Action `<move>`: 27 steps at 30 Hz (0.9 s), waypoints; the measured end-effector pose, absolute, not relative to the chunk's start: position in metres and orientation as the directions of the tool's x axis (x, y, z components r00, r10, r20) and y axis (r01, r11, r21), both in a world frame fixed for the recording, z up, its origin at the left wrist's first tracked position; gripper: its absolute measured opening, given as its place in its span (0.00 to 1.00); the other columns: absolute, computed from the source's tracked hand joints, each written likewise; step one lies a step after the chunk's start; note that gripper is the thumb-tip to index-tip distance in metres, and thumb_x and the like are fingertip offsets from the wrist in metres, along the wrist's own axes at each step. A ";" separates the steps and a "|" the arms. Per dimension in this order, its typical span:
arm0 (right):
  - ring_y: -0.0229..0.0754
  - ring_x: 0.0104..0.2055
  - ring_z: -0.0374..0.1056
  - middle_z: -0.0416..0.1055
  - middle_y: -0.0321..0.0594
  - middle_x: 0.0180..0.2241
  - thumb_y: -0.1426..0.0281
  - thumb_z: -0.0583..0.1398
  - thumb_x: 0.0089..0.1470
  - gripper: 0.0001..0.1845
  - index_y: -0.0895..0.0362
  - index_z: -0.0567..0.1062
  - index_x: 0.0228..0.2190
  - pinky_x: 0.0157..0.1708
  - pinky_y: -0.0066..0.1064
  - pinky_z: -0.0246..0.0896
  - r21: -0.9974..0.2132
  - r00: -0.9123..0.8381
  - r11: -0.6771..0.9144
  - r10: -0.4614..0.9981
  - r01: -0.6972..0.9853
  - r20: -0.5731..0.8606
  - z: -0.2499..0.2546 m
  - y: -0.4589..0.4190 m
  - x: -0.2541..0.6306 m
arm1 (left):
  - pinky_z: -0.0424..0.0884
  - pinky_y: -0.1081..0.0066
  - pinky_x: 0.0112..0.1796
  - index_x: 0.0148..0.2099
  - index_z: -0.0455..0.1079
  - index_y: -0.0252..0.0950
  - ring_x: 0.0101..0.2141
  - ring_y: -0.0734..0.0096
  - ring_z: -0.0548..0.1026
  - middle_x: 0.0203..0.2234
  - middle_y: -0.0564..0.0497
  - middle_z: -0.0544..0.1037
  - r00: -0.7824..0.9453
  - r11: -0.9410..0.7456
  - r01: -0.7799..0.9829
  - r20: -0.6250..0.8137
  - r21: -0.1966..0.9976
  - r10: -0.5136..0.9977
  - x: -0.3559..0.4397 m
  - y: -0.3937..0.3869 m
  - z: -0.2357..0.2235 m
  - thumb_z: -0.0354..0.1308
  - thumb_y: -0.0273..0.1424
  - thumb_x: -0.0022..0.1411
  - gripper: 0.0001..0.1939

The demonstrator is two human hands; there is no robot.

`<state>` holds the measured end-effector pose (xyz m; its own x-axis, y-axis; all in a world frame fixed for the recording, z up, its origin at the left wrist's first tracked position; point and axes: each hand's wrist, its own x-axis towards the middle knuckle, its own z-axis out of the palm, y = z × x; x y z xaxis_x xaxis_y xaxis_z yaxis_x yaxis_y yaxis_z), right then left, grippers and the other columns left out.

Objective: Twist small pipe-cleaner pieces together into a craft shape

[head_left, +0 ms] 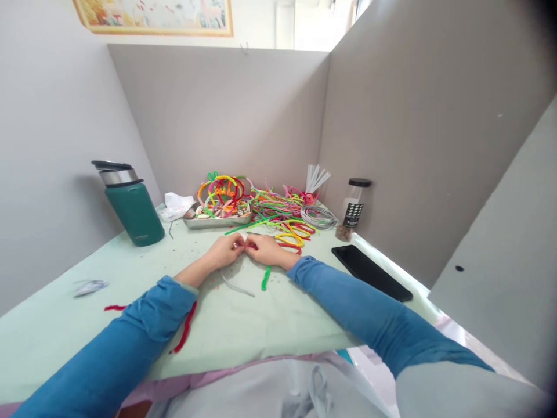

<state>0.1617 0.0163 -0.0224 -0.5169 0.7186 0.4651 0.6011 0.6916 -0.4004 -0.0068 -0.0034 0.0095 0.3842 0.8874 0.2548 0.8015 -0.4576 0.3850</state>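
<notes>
My left hand (225, 251) and my right hand (263, 249) meet fingertip to fingertip over the middle of the table. Both are closed in a pinch on a short bit of red pipe cleaner (249, 246), mostly hidden by the fingers. A thin grey strand (237, 287) lies on the cloth just below the left hand. Under the right wrist is a short green pipe cleaner (266, 278). Red pipe cleaner (186, 331) shows beside my left sleeve. Bent yellow and red pipe cleaner loops (289, 238) lie close to the right hand.
Behind the hands stand a metal tray (217, 222) with colourful pieces and a heap of pipe cleaners (278, 203). A grey wire coil (319, 217), a clear jar (351, 212) and a black phone (372, 271) are right. A green bottle (134, 212) stands left. Grey partitions (217, 110) enclose the table.
</notes>
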 end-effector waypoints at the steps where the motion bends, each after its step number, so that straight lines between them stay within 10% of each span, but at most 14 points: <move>1: 0.36 0.29 0.63 0.72 0.38 0.29 0.69 0.57 0.54 0.06 0.58 0.72 0.33 0.29 0.26 0.50 -0.402 -0.518 0.691 0.719 0.601 0.463 -0.022 0.016 0.162 | 0.66 0.72 0.31 0.36 0.70 0.35 0.23 0.70 0.72 0.18 0.54 0.73 0.383 -0.455 0.804 0.252 0.383 0.889 -0.007 -0.004 0.010 0.52 0.32 0.56 0.08; 27: 0.35 0.28 0.62 0.70 0.37 0.27 0.68 0.57 0.54 0.06 0.58 0.71 0.31 0.28 0.26 0.48 -0.405 -0.515 0.697 0.713 0.591 0.476 -0.025 0.018 0.163 | 0.65 0.73 0.30 0.36 0.70 0.34 0.21 0.71 0.70 0.16 0.55 0.71 0.378 -0.463 0.793 0.276 0.397 0.884 -0.006 -0.007 0.011 0.50 0.31 0.55 0.09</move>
